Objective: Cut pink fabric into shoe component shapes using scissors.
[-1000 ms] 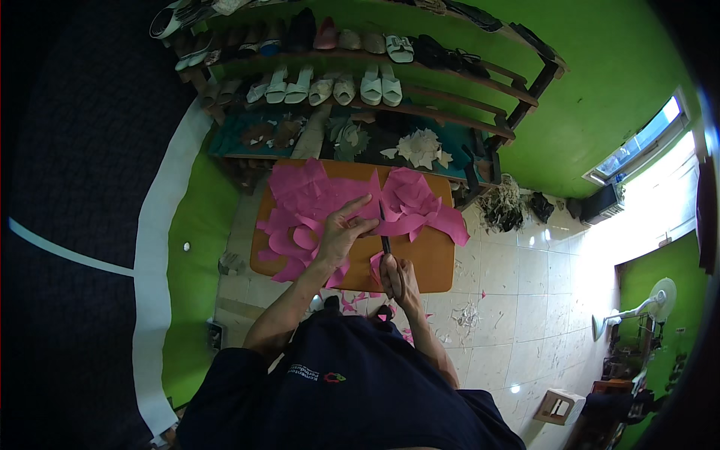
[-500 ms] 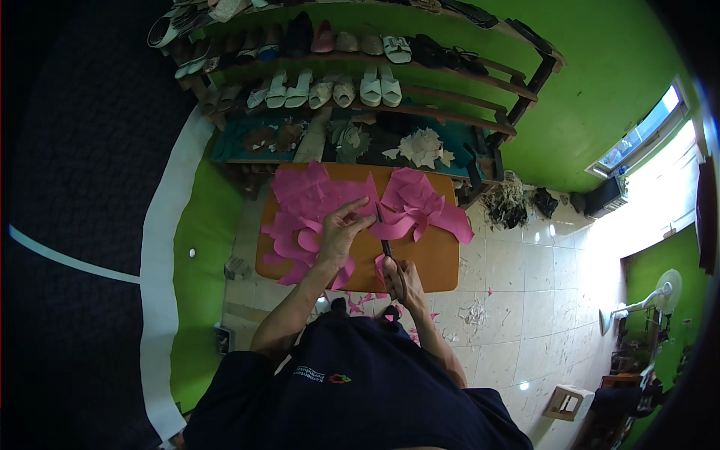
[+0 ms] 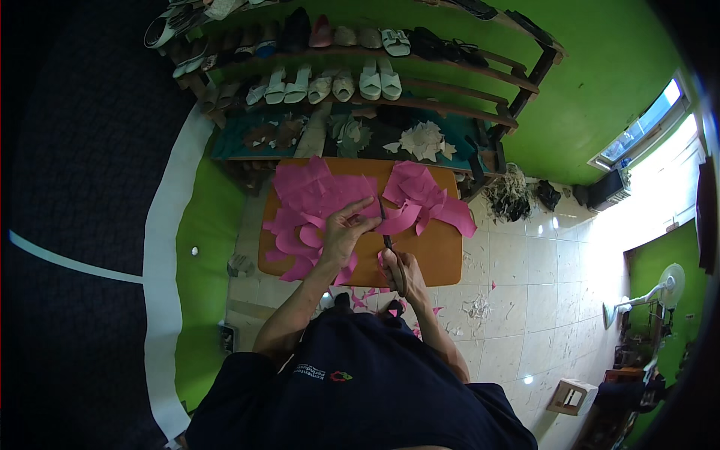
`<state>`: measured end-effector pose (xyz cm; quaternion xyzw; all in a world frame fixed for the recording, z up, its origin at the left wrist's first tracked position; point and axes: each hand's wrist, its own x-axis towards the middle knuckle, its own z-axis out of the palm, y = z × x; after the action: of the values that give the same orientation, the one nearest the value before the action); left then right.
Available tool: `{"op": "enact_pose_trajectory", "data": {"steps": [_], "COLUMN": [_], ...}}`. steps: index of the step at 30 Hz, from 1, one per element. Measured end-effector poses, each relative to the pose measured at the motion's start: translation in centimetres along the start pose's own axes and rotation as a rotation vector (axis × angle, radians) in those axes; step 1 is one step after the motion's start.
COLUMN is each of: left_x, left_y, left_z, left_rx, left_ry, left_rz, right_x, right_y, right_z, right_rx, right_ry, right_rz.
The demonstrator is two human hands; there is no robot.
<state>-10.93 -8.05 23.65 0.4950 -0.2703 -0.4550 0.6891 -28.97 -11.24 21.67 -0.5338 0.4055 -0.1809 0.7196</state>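
Observation:
My left hand [image 3: 346, 235] is over the middle of an orange table [image 3: 439, 255], its thumb and fingers closed on a piece of thin pink sheet material [image 3: 402, 218]. In my right hand [image 3: 403, 271] is a pair of dark scissors [image 3: 387, 241], fingers wrapped round the handles. The blades point away from me and meet the pink piece just right of my left thumb. Whether the blades are parted is too small to tell. Loose pink sheets [image 3: 315, 189] lie heaped beyond and left of my left hand, and a second pink heap [image 3: 416, 182] lies at the table's far right.
Behind the table stands a wooden rack [image 3: 450, 105] with rows of shoes and sandals [image 3: 380, 80]. Cream scraps [image 3: 425, 141] lie on its lowest shelf. Pink and pale offcuts [image 3: 478, 306] litter the tiled floor. To the right are a white fan [image 3: 670, 283] and a small stool [image 3: 573, 397].
The scissors and the pink piece have shifted slightly against each other near my left thumb. Both hands keep their grips, and the whole view has moved a little.

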Motion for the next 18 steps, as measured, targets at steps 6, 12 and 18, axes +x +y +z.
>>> {"op": "enact_pose_trajectory", "data": {"steps": [6,12,18], "left_x": [0.1,0.3,0.4], "left_y": [-0.2,-0.1,-0.3], "left_z": [-0.2,0.6,0.3], "left_rx": [0.004,-0.007,-0.018], "left_ry": [-0.007,0.007,-0.009], "left_rz": [-0.006,-0.008,-0.015], "right_x": [0.1,-0.2,-0.1], "right_y": [0.4,-0.5,-0.1], "right_z": [0.2,0.4,0.1], "right_rx": [-0.181,-0.232,-0.278], "right_ry": [0.104,0.166,0.19], "right_rz": [-0.074,-0.086,-0.118]}}
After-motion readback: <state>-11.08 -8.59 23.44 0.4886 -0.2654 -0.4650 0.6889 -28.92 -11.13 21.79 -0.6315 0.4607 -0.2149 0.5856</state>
